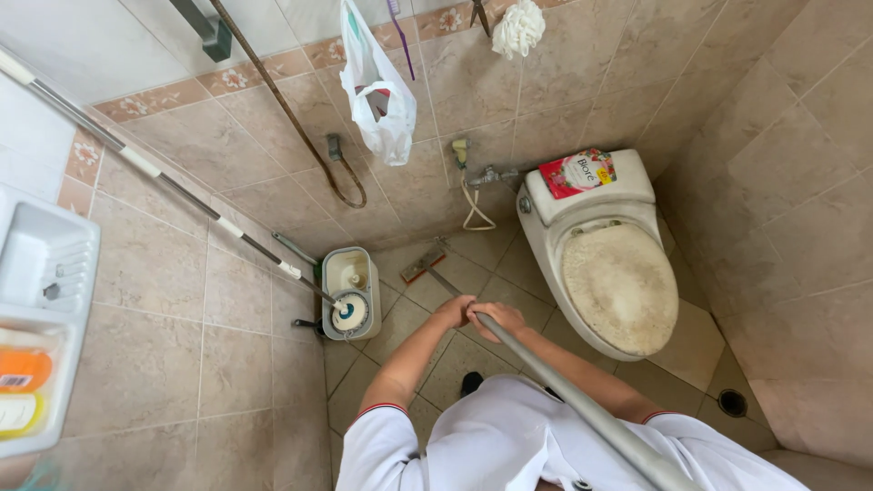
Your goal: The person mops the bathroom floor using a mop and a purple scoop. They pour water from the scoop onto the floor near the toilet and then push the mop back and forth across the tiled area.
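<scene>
Nearest the camera, a grey pole [582, 409] runs up from the bottom edge, where its upper end is cut off, over a white shirt with red-trimmed sleeves. Both hands meet on it over the tiled floor [145, 364]: the left hand [455, 311] and the right hand [498, 318] are each curled tightly round the shaft, side by side and touching. Beyond them the pole slants down to a flat brush head [424, 265] resting on the floor near the wall, small and hard to make out. Left of the hands stands a grey mop bucket [350, 291] with a second long handle leaning out of it toward the upper left. To the right sits a beige toilet [614, 273], lid down, with a red and white refill pouch [576, 172] lying flat on its cistern. On the far wall hangs a white plastic bag [377, 91]; its contents are hidden
</scene>
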